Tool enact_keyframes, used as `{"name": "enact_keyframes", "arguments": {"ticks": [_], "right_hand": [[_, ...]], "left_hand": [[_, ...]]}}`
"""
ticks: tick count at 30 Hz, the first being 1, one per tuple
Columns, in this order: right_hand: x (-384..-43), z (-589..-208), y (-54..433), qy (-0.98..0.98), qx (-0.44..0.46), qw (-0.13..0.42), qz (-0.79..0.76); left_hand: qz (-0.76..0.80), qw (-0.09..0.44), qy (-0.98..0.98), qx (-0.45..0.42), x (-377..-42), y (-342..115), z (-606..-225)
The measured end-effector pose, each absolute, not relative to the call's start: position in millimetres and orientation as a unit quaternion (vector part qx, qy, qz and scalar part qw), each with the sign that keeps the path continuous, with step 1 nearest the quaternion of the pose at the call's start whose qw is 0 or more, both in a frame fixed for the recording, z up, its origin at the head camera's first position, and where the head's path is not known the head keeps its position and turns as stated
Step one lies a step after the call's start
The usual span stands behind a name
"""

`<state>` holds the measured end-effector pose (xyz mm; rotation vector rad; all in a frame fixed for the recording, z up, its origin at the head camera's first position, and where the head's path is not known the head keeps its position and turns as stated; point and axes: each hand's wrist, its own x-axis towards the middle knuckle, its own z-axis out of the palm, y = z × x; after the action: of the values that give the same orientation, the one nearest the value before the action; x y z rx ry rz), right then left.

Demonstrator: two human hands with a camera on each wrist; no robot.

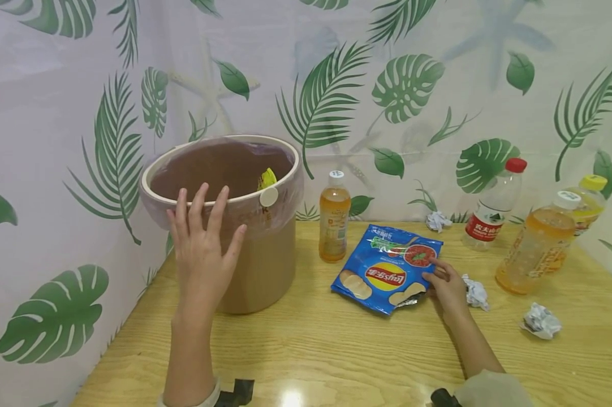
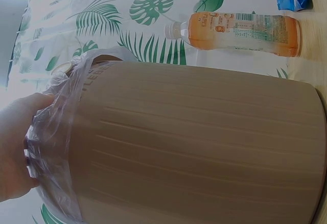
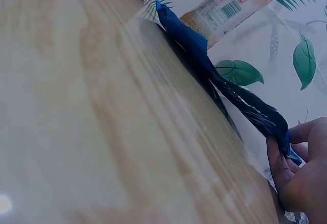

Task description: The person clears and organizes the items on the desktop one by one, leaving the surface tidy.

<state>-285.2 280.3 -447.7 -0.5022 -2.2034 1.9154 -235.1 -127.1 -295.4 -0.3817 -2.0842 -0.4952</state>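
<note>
My left hand (image 1: 199,249) rests at the near rim of a tan trash can (image 1: 260,277), fingers spread and fairly straight. A clear plastic liner (image 2: 53,142) is folded over the rim under that hand. Inside the can, a yellow wrapper (image 1: 267,178) shows near the right wall. My right hand (image 1: 447,285) pinches the right edge of a blue Lay's chip bag (image 1: 372,254) between thumb and fingers. The bag looks flat, with a torn, silvery opening at its near corner. In the right wrist view, the bag (image 3: 245,104) appears edge-on, close over the tabletop.
A bottle of orange drink (image 1: 335,217) stands between can and bag. At right are a red-capped bottle (image 1: 489,215), an orange-drink bottle (image 1: 537,249) and a yellow-capped bottle (image 1: 591,203). Crumpled paper balls (image 1: 541,321) lie around the right hand. A leaf-print sheet (image 1: 326,102) hangs behind the table.
</note>
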Motion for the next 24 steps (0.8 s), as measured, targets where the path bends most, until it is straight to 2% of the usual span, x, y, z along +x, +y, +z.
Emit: {"name": "enact_keyframes", "arguments": {"ticks": [11,24], "right_hand": [[-285,-443,283,-0.724,-0.163,0.066,0.667],[-278,-417,289,-0.656,-0.187,0.027,0.731]], "left_hand": [[-0.207,0.464,-0.847,-0.157,-235,-127,-295],[-0.208,0.467,-0.845,-0.157,-235,-127,-295]]}}
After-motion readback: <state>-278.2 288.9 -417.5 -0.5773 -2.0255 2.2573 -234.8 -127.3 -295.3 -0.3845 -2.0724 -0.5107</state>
